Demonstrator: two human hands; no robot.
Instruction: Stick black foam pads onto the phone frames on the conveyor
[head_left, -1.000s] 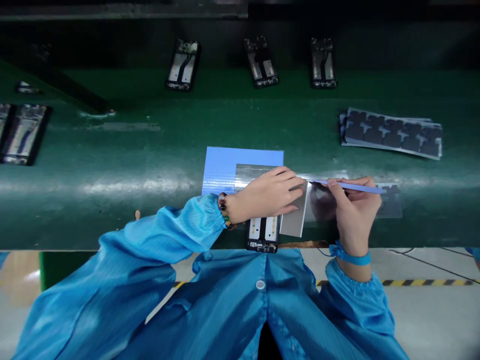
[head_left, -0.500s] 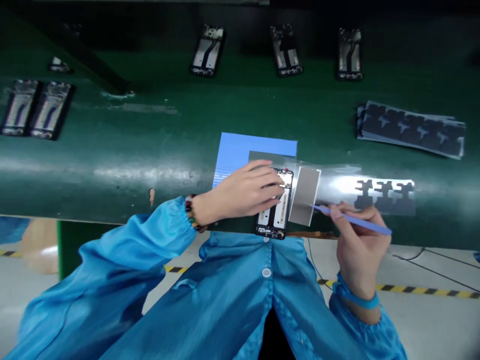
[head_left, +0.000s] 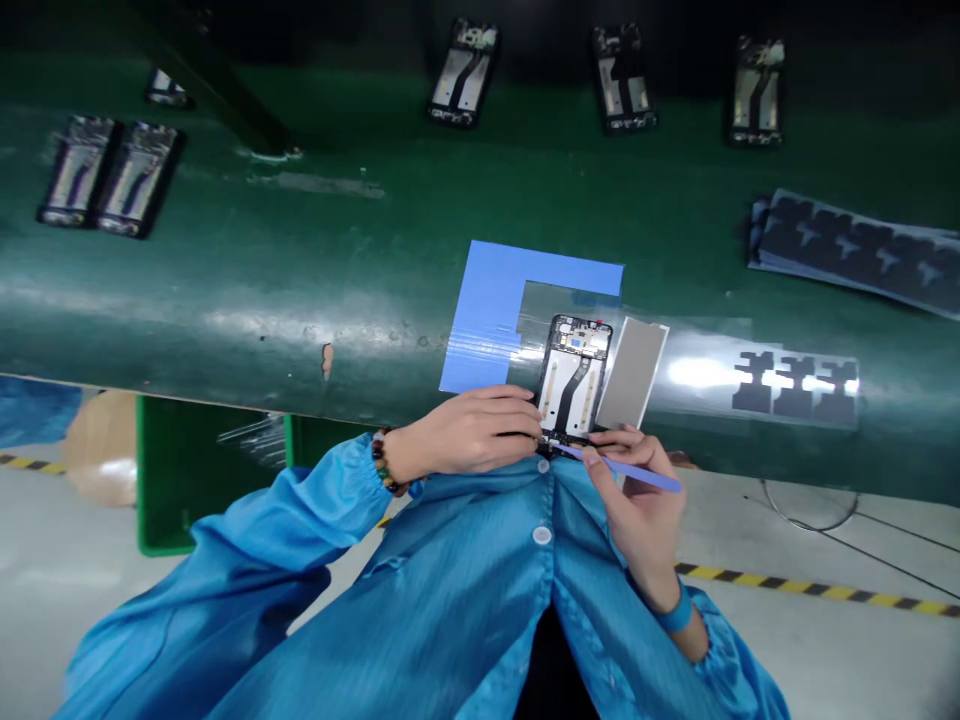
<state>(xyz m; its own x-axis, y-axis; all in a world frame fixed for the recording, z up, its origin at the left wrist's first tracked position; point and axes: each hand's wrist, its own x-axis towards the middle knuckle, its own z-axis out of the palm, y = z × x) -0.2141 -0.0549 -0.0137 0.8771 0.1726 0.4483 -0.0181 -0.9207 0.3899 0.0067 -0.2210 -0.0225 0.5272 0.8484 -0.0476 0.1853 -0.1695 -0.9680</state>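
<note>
An opened phone (head_left: 576, 380) lies face-open at the table's front edge, its white plates and black ribbon showing. My left hand (head_left: 487, 428) is closed on its lower left side, the fingertips at the edge. In the pinch of my right hand (head_left: 637, 490) is a thin purple tool (head_left: 645, 473), its tip at the phone's bottom end. Right beside the phone sits a grey rectangular sheet with white edges (head_left: 634, 373). Under and behind the phone are a clear film and a blue sheet (head_left: 480, 300).
Black cut-out stickers on clear film (head_left: 795, 385) lie to the right, with a stack of sticker sheets (head_left: 862, 250) behind. Several more opened phones (head_left: 463, 75) stand along the back and far left. A green bin (head_left: 165, 480) is below the table edge, and a dark post (head_left: 225, 90) rises at back left.
My right hand and the tool have moved left, from the grey sheet to the phone's bottom end. My left hand has shifted down off the phone's upper part. The whole view has shifted slightly.
</note>
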